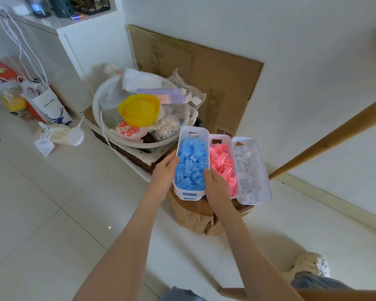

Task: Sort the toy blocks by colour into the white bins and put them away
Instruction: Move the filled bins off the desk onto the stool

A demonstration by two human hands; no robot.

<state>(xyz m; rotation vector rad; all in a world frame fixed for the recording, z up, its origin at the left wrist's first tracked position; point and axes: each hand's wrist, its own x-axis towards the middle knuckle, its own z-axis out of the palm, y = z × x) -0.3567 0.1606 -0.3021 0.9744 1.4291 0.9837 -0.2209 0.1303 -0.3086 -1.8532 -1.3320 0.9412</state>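
Observation:
Three long white bins stand side by side on a low wooden stool [195, 216]. The left bin [188, 195] is full of blue blocks [191, 164]. The middle bin [218, 137] holds pink blocks [223, 161], and the right bin [266, 187] holds white blocks [248, 168]. My left hand [164, 172] grips the left wall of the blue bin, thumb over the rim. My right hand [215, 185] grips its right wall, between the blue and pink bins.
A white basin [98, 101] piled with bags and a yellow bowl [139, 109] sits on a wicker basket just behind the stool. Flattened cardboard [215, 68] leans on the wall. A wooden pole [326, 142] slants at right. Paper bags stand at left on the tiled floor.

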